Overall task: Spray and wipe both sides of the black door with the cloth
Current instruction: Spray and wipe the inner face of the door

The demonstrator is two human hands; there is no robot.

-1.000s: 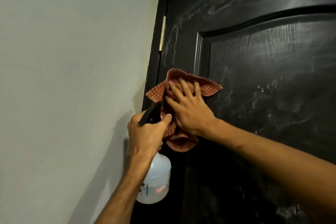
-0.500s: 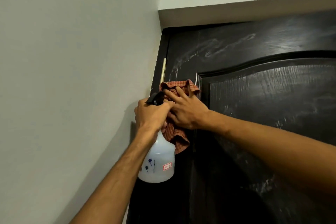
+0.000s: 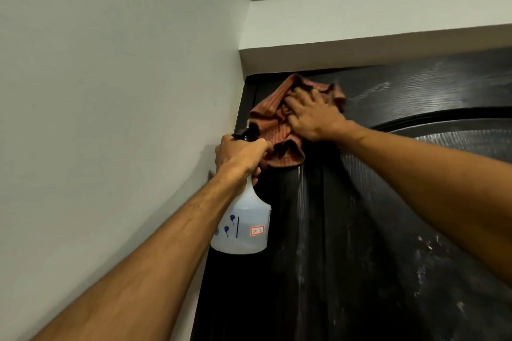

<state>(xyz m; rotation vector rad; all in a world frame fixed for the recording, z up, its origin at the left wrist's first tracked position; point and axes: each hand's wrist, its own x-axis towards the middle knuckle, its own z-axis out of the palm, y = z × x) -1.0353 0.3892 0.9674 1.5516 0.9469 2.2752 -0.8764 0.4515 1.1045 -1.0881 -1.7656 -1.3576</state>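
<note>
Closest to us, low in the middle of the frame, the left hand (image 3: 240,153) has its fingers curled round the neck of the see-through white plastic spray bottle (image 3: 243,225), which hangs straight down just beside the door's left edge. A bit farther and higher, the right hand (image 3: 311,116) presses the crumpled red checked cloth (image 3: 273,122) flat on the tall black wooden door (image 3: 388,230) with fingers spread. The cloth is already at the door's top left corner, so I think open room lies only rightward and down.
</note>
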